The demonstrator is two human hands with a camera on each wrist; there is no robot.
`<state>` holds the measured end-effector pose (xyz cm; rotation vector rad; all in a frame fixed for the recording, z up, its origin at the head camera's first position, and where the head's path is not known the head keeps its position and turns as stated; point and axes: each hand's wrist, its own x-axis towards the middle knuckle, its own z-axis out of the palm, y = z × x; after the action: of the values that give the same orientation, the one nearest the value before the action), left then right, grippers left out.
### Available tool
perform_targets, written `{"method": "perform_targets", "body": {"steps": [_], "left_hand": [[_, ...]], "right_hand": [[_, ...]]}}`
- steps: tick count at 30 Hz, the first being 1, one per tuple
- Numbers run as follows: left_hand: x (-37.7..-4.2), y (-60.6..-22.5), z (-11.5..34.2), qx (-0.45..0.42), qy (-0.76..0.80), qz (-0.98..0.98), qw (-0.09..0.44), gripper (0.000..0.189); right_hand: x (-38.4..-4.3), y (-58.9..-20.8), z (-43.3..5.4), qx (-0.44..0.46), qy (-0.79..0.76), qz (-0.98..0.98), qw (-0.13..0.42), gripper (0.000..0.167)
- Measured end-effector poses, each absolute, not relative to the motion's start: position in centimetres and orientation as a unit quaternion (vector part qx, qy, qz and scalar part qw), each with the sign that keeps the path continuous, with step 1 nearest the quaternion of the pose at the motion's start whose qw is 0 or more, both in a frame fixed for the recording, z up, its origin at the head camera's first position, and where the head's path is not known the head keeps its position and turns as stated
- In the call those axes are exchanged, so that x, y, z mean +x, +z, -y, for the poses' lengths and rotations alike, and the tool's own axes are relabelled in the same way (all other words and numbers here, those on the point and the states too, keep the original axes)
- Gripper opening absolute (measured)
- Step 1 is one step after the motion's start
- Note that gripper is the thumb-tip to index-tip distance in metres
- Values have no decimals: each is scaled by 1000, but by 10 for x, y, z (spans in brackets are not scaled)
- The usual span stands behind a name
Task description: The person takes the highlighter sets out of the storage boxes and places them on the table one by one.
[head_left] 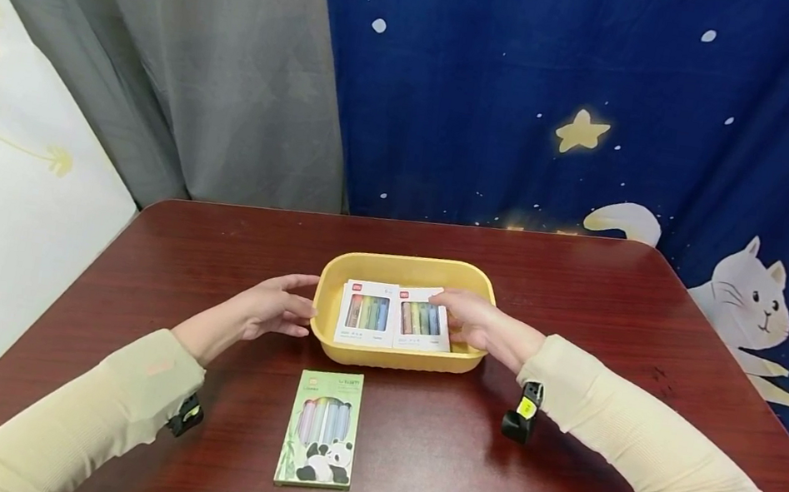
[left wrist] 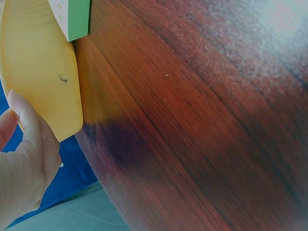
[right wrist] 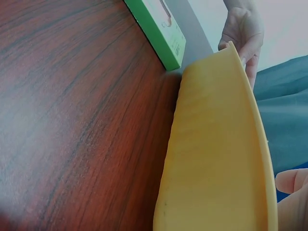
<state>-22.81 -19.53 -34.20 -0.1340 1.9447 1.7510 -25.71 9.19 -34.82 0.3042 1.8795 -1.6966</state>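
A yellow plastic basket (head_left: 401,359) holds two white crayon boxes side by side, each with a window showing coloured sticks. My right hand (head_left: 471,317) reaches over the basket's right rim and grips the right crayon box (head_left: 422,341) at its upper right edge; part of the fingers is hidden. That box sits slightly turned against the left crayon box (head_left: 364,338). At the basket's left end, my left hand (head_left: 275,309) has its fingers loosely extended, with fingertips at the rim. The left wrist view shows the same hand (left wrist: 29,149) beside the yellow wall.
A green box (head_left: 321,429) with a panda picture and a window of coloured pens lies on the dark red wooden table (head_left: 438,471), in front of the basket. Grey and blue curtains (head_left: 475,106) hang behind the table's far edge.
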Motion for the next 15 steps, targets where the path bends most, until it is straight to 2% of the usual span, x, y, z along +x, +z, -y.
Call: {"method": "perform_targets", "body": {"steps": [6, 15], "left_hand": [[-228, -342, 196, -47, 646, -717, 258, 68], [-229, -345, 195, -42, 646, -716, 260, 66]], "right_hand": [[-255, -343, -90, 108, -631, -707, 301, 52], [-258, -348, -97, 122, -639, -708, 276, 47]]}}
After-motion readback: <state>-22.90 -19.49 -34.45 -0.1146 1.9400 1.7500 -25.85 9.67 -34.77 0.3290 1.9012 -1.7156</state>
